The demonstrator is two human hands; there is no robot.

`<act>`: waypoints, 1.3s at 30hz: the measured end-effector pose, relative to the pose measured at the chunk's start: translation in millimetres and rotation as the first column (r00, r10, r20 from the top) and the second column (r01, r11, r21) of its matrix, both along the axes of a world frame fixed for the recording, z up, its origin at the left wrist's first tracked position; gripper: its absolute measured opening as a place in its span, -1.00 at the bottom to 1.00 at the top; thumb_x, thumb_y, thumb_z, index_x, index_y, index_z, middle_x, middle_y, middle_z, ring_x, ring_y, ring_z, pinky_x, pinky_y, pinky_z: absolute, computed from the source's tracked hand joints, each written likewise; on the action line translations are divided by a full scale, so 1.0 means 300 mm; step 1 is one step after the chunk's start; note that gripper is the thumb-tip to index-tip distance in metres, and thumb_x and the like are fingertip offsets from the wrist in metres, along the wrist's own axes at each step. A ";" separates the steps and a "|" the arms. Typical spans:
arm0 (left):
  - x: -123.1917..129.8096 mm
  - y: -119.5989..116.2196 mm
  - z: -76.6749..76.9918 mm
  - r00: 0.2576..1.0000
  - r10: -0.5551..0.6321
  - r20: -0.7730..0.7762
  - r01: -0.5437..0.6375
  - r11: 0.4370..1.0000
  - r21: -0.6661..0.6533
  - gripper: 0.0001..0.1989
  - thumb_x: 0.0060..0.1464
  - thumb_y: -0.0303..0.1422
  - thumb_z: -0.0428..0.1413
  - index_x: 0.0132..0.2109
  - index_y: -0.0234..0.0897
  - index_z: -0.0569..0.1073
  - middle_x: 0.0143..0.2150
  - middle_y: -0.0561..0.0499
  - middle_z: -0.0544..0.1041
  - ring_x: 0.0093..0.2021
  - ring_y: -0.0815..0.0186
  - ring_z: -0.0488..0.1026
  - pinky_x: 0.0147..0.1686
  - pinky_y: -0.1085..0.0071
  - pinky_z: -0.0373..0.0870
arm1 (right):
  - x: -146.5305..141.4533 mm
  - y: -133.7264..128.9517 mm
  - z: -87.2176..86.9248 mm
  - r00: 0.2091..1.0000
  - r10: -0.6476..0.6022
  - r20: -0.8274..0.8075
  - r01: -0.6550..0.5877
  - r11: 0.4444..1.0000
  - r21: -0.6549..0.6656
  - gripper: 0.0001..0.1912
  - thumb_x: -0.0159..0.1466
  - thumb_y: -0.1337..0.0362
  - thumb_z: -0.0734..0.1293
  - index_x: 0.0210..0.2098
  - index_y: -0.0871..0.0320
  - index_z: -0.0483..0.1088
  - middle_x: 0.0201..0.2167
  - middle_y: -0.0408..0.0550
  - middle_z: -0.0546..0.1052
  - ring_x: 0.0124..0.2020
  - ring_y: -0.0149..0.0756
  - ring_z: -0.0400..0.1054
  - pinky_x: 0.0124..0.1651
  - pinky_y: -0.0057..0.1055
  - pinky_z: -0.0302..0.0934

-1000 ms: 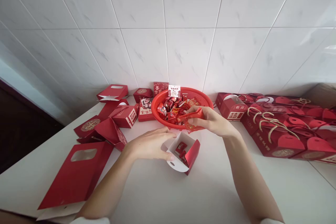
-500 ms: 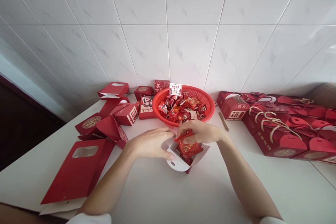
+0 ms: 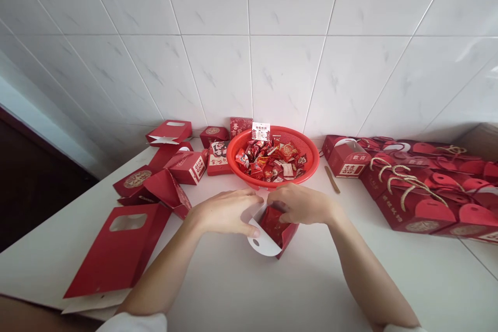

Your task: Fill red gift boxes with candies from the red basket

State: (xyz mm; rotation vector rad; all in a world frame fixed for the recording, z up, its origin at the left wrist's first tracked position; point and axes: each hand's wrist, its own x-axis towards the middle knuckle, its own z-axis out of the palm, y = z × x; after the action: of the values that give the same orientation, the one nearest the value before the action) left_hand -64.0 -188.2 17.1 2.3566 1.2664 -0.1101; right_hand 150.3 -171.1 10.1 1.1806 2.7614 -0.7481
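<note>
Steadying the open box (image 3: 265,244), the left hand (image 3: 224,212) grips its left side; the right hand (image 3: 305,204), over its right rim, apparently seats a red packet (image 3: 272,219), grip unclear; next calls for clearing the opening.

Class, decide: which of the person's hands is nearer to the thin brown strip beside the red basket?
Right. The right hand is left of the brown strip, nearer the viewer; the left hand is farther left, at the left side of the open box.

Both forearms (image 3: 171,264) angle inward from the near side; left hand (image 3: 223,212) spreads its thumb (image 3: 249,229) nearward, right hand (image 3: 303,204) curls.
</note>
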 end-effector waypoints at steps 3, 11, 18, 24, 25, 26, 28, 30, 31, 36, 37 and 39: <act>0.005 0.000 0.004 1.000 0.020 -0.019 -0.022 0.997 -0.070 -0.45 -0.01 -0.09 0.27 0.14 -0.10 0.47 0.15 -0.06 0.52 0.10 0.00 0.49 0.00 0.25 0.40 | -0.022 0.005 -0.010 0.999 0.017 0.049 -0.012 0.995 -0.095 -0.91 0.13 0.33 0.41 -0.34 0.15 0.45 -0.45 -0.14 0.42 -0.50 -0.36 0.24 -0.54 -0.44 -0.04; -0.004 -0.008 0.008 0.998 0.064 -0.006 -0.064 0.996 -0.065 -0.34 0.01 -0.06 0.26 0.25 -0.08 0.40 0.33 -0.09 0.39 0.26 -0.03 0.37 0.12 0.23 0.35 | 0.044 0.019 -0.003 0.968 0.072 -0.239 -0.132 0.960 -0.246 -0.78 0.29 0.13 0.37 -0.19 0.14 0.53 -0.33 -0.10 0.56 -0.40 -0.34 0.40 -0.42 -0.46 0.19; 0.015 -0.025 0.018 0.996 0.020 0.083 -0.017 0.999 -0.033 -0.41 -0.01 -0.19 0.28 0.20 -0.04 0.45 0.23 -0.03 0.44 0.15 0.04 0.44 0.04 0.29 0.38 | 0.191 -0.077 -0.047 0.895 -0.083 -0.438 -0.008 0.980 -0.201 -0.89 0.24 0.25 0.42 -0.25 0.13 0.51 -0.30 -0.09 0.58 -0.29 -0.28 0.47 -0.20 -0.37 0.34; 0.043 -0.043 0.015 0.951 -0.191 0.243 0.188 0.981 0.034 -0.62 0.16 -0.31 0.17 0.14 -0.08 0.51 0.27 -0.03 0.41 0.21 0.08 0.41 0.13 0.29 0.35 | 0.200 -0.157 -0.178 0.755 -0.251 -0.605 0.374 0.923 0.084 -0.60 0.17 0.31 0.42 0.01 0.04 0.42 0.22 0.08 0.39 0.23 0.00 0.29 0.22 0.00 0.25; 0.051 -0.048 0.014 0.939 -0.219 0.266 0.217 0.975 0.039 -0.64 0.17 -0.32 0.17 0.13 -0.09 0.53 0.28 -0.03 0.41 0.23 0.08 0.40 0.15 0.27 0.33 | 0.199 -0.167 -0.201 0.744 -0.255 -0.618 0.411 0.903 0.123 -0.52 0.17 0.29 0.43 0.08 0.01 0.38 0.30 0.09 0.30 0.32 0.04 0.19 0.27 0.05 0.19; 0.061 -0.053 0.012 0.925 -0.245 0.291 0.244 0.969 0.041 -0.65 0.17 -0.33 0.18 0.11 -0.09 0.54 0.29 -0.03 0.41 0.24 0.08 0.39 0.19 0.25 0.32 | 0.198 -0.176 -0.224 0.730 -0.264 -0.631 0.441 0.887 0.140 -0.46 0.18 0.26 0.44 0.14 0.00 0.34 0.34 0.10 0.25 0.36 0.05 0.13 0.30 0.07 0.17; 0.086 -0.063 0.004 0.892 -0.294 0.342 0.302 0.953 0.033 -0.65 0.15 -0.33 0.20 0.10 -0.09 0.55 0.29 -0.03 0.43 0.27 0.08 0.37 0.24 0.21 0.28 | 0.194 -0.190 -0.271 0.671 -0.293 -0.681 0.506 0.853 0.131 -0.39 0.21 0.21 0.43 0.22 0.01 0.25 0.33 0.14 0.26 0.34 0.04 0.17 0.30 0.06 0.18; 0.114 -0.072 -0.013 0.862 -0.339 0.376 0.361 0.933 0.013 -0.65 0.13 -0.33 0.23 0.08 -0.10 0.56 0.26 -0.04 0.47 0.26 0.07 0.38 0.24 0.20 0.28 | 0.184 -0.201 -0.318 0.566 -0.326 -0.758 0.589 0.802 0.095 -0.46 0.27 0.18 0.37 0.21 0.03 0.24 0.24 0.14 0.35 0.25 -0.01 0.29 0.26 0.02 0.24; 0.129 -0.074 -0.024 0.853 -0.357 0.380 0.386 0.923 0.000 -0.65 0.12 -0.33 0.23 0.07 -0.11 0.56 0.23 -0.05 0.50 0.24 0.07 0.40 0.23 0.20 0.29 | 0.178 -0.206 -0.338 0.503 -0.344 -0.793 0.633 0.771 0.067 -0.54 0.30 0.17 0.34 0.17 0.04 0.27 0.18 0.13 0.41 0.19 -0.04 0.35 0.23 0.00 0.27; 0.177 -0.072 -0.078 0.874 -0.370 0.314 0.398 0.917 -0.027 -0.75 0.19 -0.35 0.17 0.02 -0.14 0.57 0.04 -0.02 0.60 0.05 0.13 0.51 0.08 0.27 0.36 | 0.163 -0.230 -0.372 0.286 -0.411 -0.866 0.741 0.667 -0.071 -0.77 0.40 0.07 0.25 -0.07 0.05 0.38 -0.09 0.04 0.55 -0.03 -0.12 0.46 0.07 -0.13 0.36; 0.181 -0.069 -0.083 0.880 -0.359 0.309 0.386 0.922 -0.028 -0.77 0.20 -0.35 0.16 0.00 -0.13 0.57 0.02 -0.01 0.60 0.02 0.14 0.52 0.05 0.29 0.36 | 0.166 -0.234 -0.366 0.291 -0.400 -0.869 0.735 0.675 -0.065 -0.77 0.40 0.05 0.25 -0.13 0.05 0.40 -0.13 0.04 0.56 -0.05 -0.12 0.46 0.05 -0.15 0.36; 0.185 -0.065 -0.088 0.895 -0.320 0.311 0.343 0.939 -0.020 -0.78 0.19 -0.36 0.16 -0.02 -0.13 0.56 -0.02 0.01 0.60 -0.02 0.16 0.53 0.00 0.32 0.38 | 0.175 -0.243 -0.351 0.336 -0.358 -0.871 0.700 0.714 -0.024 -0.75 0.39 0.04 0.26 -0.24 0.06 0.44 -0.17 0.05 0.56 -0.07 -0.10 0.47 0.02 -0.16 0.36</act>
State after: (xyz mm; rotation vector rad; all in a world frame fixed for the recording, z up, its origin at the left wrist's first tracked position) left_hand -8.5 -207.9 -9.2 2.3903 0.6960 0.0952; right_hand 202.8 -244.1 -95.2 2.5310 3.3005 -1.1269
